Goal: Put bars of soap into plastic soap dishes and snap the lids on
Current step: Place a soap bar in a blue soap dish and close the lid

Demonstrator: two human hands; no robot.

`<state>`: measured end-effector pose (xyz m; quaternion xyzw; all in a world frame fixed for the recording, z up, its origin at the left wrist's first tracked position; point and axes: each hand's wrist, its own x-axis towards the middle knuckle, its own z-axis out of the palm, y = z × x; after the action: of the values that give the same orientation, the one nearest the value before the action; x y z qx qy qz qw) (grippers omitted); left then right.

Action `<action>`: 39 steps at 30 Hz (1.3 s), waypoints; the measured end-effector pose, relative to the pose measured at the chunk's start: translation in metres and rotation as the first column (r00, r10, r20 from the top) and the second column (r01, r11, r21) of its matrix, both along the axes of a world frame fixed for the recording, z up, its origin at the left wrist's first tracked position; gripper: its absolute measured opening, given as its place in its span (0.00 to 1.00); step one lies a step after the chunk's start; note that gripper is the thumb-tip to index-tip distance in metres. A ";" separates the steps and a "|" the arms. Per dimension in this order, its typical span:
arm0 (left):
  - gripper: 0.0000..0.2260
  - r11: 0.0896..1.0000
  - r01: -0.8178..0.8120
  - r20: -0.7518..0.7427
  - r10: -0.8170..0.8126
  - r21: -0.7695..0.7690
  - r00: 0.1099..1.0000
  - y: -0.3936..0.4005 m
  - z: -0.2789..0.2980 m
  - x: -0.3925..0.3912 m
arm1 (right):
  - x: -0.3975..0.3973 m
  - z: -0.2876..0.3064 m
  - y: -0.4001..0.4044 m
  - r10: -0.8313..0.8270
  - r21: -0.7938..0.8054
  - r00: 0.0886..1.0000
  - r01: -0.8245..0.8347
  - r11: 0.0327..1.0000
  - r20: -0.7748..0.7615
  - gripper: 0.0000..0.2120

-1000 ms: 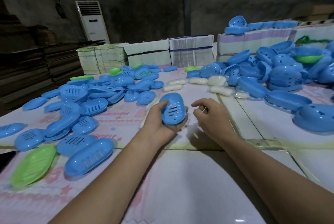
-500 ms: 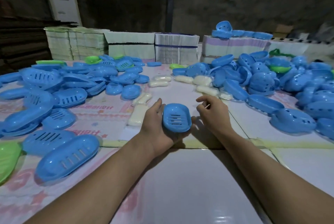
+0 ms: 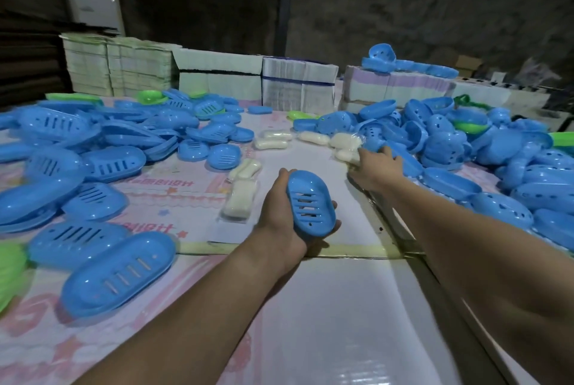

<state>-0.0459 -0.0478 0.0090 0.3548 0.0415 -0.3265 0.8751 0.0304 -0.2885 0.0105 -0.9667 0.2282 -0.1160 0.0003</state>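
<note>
A blue slotted soap dish [image 3: 311,207] lies cupped in the left hand [image 3: 284,217], fingers curled under it, just above the desk [image 3: 335,322]. The right hand [image 3: 374,167], which half a second ago hovered beside the dish, has reached away to the wrapped soap bars [image 3: 344,144] ahead and to the right, fingers resting on them; whether it grips one I cannot tell. A heap of blue dishes [image 3: 466,142] crowds just beyond the right hand. Left of the left hand lie more soap bars [image 3: 240,198] and a spread of slotted blue lids [image 3: 102,164].
</note>
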 end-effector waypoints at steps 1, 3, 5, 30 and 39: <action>0.24 1.000 -0.009 -0.007 0.009 -0.002 1.000 0.000 0.000 0.000 | 0.006 -0.001 -0.001 -0.015 -0.015 0.998 0.014 1.000 -0.055 0.16; 0.26 1.000 -0.030 -0.013 0.030 0.002 0.999 0.000 0.001 0.000 | 0.016 -0.004 -0.004 -0.041 -0.034 0.990 0.037 0.999 -0.133 0.19; 0.27 0.998 -0.055 -0.012 0.055 0.018 0.998 0.000 0.001 0.001 | 0.023 -0.006 -0.006 -0.052 -0.040 0.984 0.046 0.998 -0.170 0.22; 0.22 0.988 -0.153 0.032 0.152 0.025 0.988 0.004 -0.001 0.005 | -0.097 0.013 0.106 0.187 0.590 0.835 -0.507 0.628 0.518 0.14; 0.21 0.984 -0.176 0.073 0.174 0.036 0.982 0.002 -0.003 0.006 | -0.106 0.005 0.135 0.334 0.493 0.826 -0.546 0.678 0.454 0.14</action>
<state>-0.0400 -0.0458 0.0060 0.3795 0.0490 -0.2348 0.8936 -0.0759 -0.1536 0.0156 -0.9072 0.0063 -0.1920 0.3744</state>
